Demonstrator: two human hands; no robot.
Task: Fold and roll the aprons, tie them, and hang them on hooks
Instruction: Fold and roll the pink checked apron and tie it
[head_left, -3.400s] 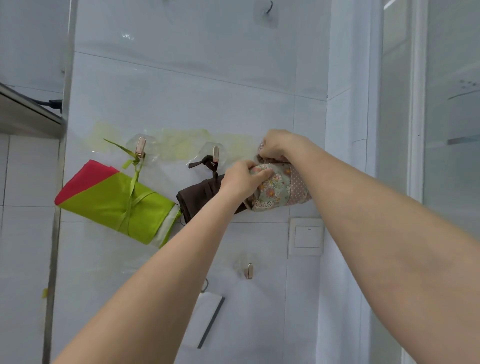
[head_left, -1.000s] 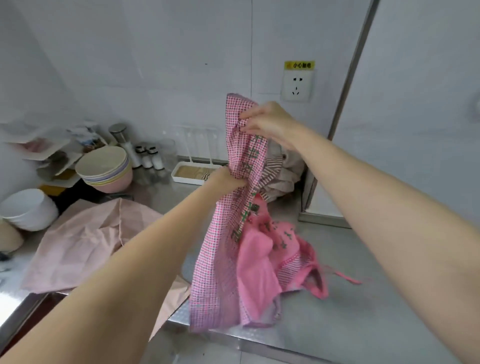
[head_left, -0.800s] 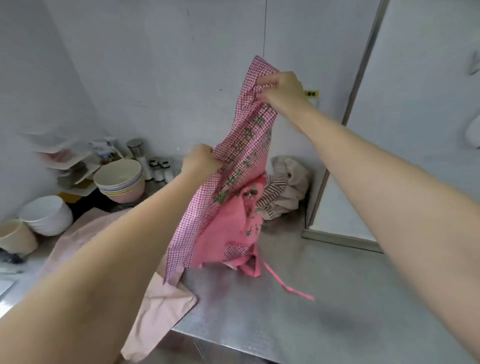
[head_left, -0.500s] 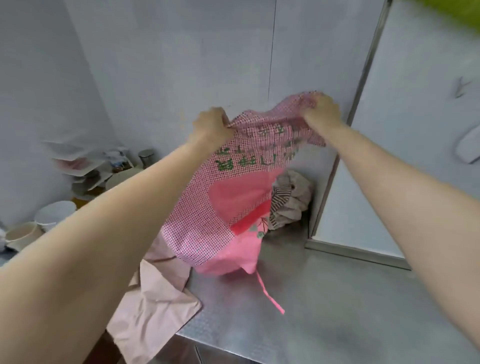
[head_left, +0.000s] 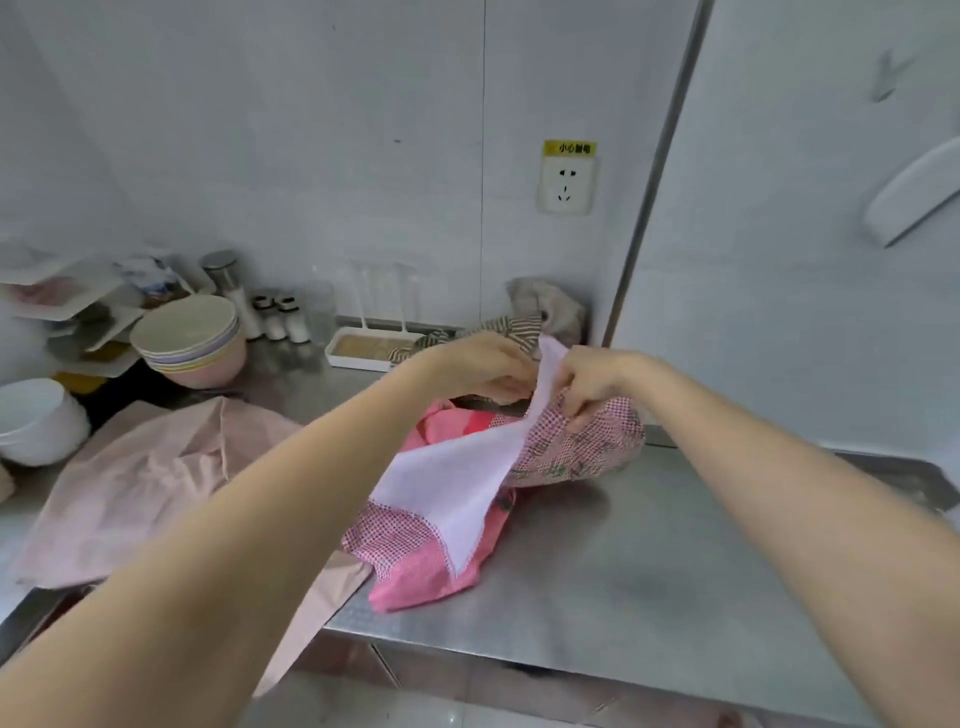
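Pinching the top edge of the pink gingham apron (head_left: 566, 447), the left hand (head_left: 483, 366) and right hand (head_left: 589, 379) meet just above the steel table (head_left: 649, 582), each grasping the cloth. Its pale underside faces up and its lower part lies bunched on the table, beside a pale pink apron (head_left: 150, 478) spread flat.

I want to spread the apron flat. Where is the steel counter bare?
Bare: right of the pink checked apron, toward the front edge of the steel counter. Crowded: left side, under the pale pink cloth and stacked bowls.
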